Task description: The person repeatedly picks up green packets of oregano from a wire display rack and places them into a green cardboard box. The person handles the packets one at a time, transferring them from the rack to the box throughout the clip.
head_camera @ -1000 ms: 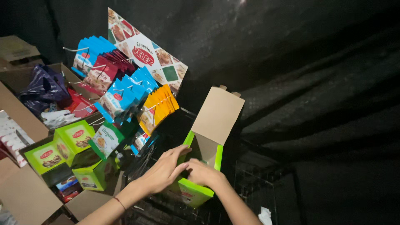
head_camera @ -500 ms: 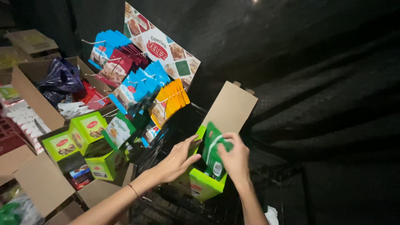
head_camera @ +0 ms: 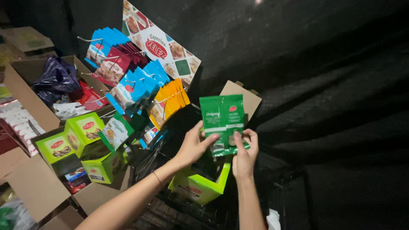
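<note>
— Where are the green sachets (head_camera: 222, 121)?
— Centre of the frame, raised above the open green carton (head_camera: 200, 187), in front of its brown flap (head_camera: 245, 96).
— And the hands?
— Both grasping the bundle: left hand (head_camera: 192, 147) pinches its lower left edge, thumb on the front; right hand (head_camera: 245, 153) cups the lower right corner. Forearms rise from the bottom of the frame, wrists bent up.
— How would it handle?
— Likely light, floppy, slick film. Best pinched along the lower edge, as now.
— Around it?
— Blue, maroon and yellow packets (head_camera: 168, 100) hang on a rack at upper left.

Both hands (head_camera: 194, 147) (head_camera: 245, 155) hold packets (head_camera: 223, 121) above an open box (head_camera: 200, 187). Left of them, packets hang on rack hooks (head_camera: 128, 91); small boxes (head_camera: 81, 136) sit lower left.
</note>
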